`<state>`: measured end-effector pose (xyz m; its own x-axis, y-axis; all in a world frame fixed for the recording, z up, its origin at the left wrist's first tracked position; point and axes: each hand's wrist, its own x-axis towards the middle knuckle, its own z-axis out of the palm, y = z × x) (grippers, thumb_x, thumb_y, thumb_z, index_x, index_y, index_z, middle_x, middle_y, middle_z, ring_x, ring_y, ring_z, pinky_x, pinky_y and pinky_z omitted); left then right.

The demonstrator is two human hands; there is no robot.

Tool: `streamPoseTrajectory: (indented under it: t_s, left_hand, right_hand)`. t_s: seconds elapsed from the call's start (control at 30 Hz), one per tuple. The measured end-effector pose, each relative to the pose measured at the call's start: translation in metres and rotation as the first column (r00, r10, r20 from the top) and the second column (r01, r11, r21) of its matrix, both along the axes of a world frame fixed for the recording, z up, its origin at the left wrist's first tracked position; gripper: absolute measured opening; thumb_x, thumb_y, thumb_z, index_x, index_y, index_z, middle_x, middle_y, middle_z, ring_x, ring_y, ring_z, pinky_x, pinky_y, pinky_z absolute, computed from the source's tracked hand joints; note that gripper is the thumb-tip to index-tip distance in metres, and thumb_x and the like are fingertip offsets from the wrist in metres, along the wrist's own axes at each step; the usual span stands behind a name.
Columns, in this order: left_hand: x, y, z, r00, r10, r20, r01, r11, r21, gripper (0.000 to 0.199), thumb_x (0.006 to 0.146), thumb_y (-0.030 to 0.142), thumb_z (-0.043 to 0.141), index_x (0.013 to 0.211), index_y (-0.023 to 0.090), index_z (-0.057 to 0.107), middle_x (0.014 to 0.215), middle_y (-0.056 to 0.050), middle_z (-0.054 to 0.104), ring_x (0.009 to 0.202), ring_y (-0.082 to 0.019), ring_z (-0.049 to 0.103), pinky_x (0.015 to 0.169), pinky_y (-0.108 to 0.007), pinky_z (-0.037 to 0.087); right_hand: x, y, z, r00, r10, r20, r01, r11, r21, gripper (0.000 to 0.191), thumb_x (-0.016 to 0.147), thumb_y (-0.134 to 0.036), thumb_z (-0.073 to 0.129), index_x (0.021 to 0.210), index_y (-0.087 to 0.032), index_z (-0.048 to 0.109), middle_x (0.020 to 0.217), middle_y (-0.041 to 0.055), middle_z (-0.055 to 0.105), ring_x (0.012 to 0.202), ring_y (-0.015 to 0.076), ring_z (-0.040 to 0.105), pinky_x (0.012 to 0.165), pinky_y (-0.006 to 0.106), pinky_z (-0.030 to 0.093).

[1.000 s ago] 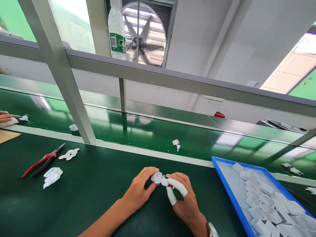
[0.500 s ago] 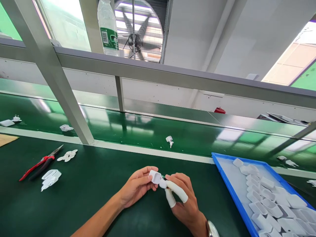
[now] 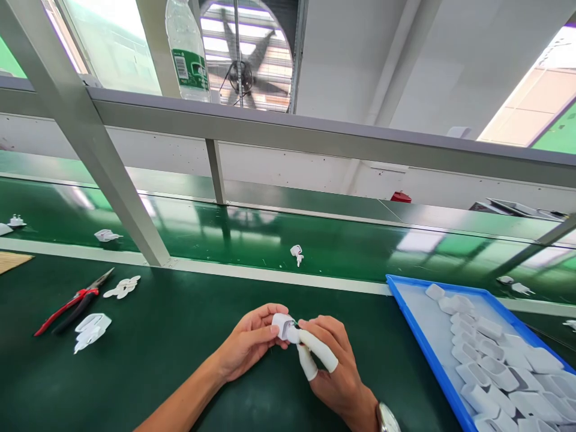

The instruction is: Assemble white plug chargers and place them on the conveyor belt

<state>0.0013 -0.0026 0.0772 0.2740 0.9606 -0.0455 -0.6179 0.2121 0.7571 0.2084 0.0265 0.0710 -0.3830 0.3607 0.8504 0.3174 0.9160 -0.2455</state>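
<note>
Pinching the white plastic housing (image 3: 281,323) over the tabletop (image 3: 202,315), the left grip (image 3: 247,339) braces it; the right grip (image 3: 338,378) holds a rounded white piece (image 3: 293,335) at the housing's edge; light, even pressure seems wise.

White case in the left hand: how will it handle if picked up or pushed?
Likely stiff: the white case shows a crisp, boxy shape in the left hand's grip. Probably light for its size, since it looks hollow and open-faced. Pushed on the green table, it would probably slide rather than roll, given its flat-looking sides.
</note>
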Motion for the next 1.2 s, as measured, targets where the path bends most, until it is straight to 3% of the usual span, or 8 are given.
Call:
streamPoseTrajectory:
  t_s: [0.37,0.87,1.2]
  left_hand:
    - [0.0012,0.0003,0.0002,1.0,-0.008,-0.022,0.008,1.0,0.011,0.036,0.08,0.022,0.083,0.112,0.012,0.069,0.099,-0.01,0.071,0.083,-0.017,0.066,0.081,-0.031,0.053]
    - [-0.0003,0.0012,-0.0037,1.0,-0.007,-0.021,0.007,1.0,0.023,0.037,0.08,0.021,0.084,0.113,0.012,0.07,0.098,-0.011,0.075,0.085,-0.018,0.071,0.08,-0.03,0.058]
    - [0.0029,-0.0004,0.004,0.999,-0.002,-0.052,0.004,1.0,0.029,0.04,0.075,0.023,0.088,0.109,0.012,0.071,0.094,-0.011,0.076,0.079,-0.017,0.071,0.077,-0.028,0.058]
  right_hand:
    - [-0.0033,-0.0018,0.0016,1.0,0.003,-0.004,-0.003,0.999,0.039,0.047,0.089,0.002,0.062,0.133,-0.014,0.06,0.112,0.0124,0.073,0.103,0.0253,0.064,0.086,0.047,0.057]
    - [-0.0035,0.0002,0.0001,1.0,-0.006,-0.017,0.006,1.0,0.024,0.044,0.089,0.002,0.061,0.128,-0.017,0.062,0.112,0.0113,0.073,0.102,0.0244,0.066,0.091,0.048,0.057]
    - [-0.0029,-0.0013,0.0029,1.0,-0.005,0.016,0.005,1.0,0.007,0.041,0.091,-0.003,0.062,0.129,-0.018,0.062,0.111,0.0107,0.074,0.1,0.0244,0.067,0.09,0.047,0.057]
